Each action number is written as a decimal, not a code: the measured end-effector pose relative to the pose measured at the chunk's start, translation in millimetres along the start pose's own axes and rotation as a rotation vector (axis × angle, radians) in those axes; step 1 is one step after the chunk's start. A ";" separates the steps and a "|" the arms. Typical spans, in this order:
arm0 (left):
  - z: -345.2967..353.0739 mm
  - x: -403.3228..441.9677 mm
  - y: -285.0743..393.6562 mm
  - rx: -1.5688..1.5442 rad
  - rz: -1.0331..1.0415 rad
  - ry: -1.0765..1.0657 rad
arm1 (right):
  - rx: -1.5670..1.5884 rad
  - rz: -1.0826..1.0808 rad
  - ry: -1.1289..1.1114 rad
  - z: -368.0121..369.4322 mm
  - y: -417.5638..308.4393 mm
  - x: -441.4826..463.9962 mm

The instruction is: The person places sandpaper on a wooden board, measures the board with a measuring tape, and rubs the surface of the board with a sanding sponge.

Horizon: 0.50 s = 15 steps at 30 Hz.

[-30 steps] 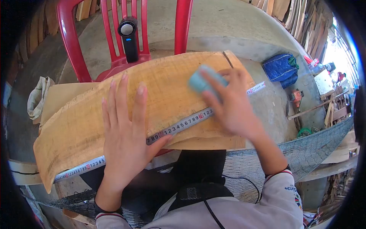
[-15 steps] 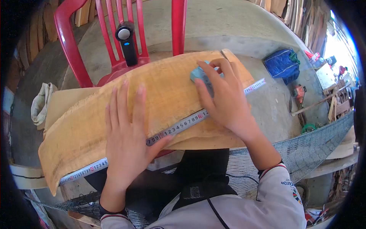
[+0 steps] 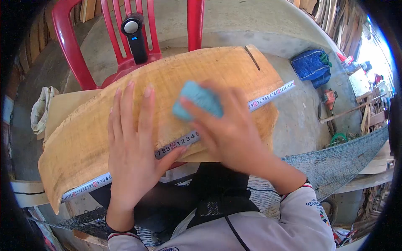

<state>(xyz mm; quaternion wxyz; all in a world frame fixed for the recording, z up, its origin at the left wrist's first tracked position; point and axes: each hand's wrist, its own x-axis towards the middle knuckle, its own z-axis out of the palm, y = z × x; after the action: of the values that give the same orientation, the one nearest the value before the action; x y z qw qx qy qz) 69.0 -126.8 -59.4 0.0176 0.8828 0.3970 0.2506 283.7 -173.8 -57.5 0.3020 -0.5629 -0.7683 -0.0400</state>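
Observation:
A long wooden slab (image 3: 96, 121) with rough, curved edges lies slantwise across the view, over a red chair. Along its near side runs a measuring tape (image 3: 266, 98), partly covered by both hands. My left hand (image 3: 134, 146) lies flat on the slab with fingers spread, its thumb on the tape. Blurred by motion, my right hand (image 3: 230, 125) grips a light blue sponge-like block (image 3: 197, 101) against the middle of the slab. A dark slit (image 3: 252, 58) shows near the slab's far right end.
A black handheld device (image 3: 136, 39) rests on the red chair (image 3: 69, 37). At the left is a pale cloth bag (image 3: 40, 109). A blue bag (image 3: 312, 67) and an orange tool (image 3: 329, 98) lie right on the floor. Green netting (image 3: 335, 167) hangs at the lower right.
My right hand has moved left and toward me with the blue block, from near the slab's right end to its middle. My left hand stays flat on the wood.

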 end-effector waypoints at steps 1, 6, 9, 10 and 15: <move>-1.7 -0.1 1.1 0.023 -0.012 -0.014 | -0.088 0.045 0.034 -1.9 12.6 -0.5; -2.8 -1.7 1.5 0.082 -0.049 -0.057 | -0.377 0.349 0.218 -33.3 112.4 3.7; -3.0 -1.4 1.7 0.093 -0.034 -0.062 | -0.346 0.320 0.186 -26.0 92.3 -3.6; -3.3 -1.5 1.5 0.094 -0.031 -0.066 | -0.319 0.266 0.169 -19.0 71.1 -6.3; -2.5 -1.7 1.7 0.072 -0.034 -0.061 | -0.146 0.131 0.075 -7.4 15.9 -13.0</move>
<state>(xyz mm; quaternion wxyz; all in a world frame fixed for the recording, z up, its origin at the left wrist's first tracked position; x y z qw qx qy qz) 68.1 -129.6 -57.6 0.0023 0.8831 0.4201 0.2087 303.4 -181.9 -62.6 0.2907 -0.6307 -0.7129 -0.0971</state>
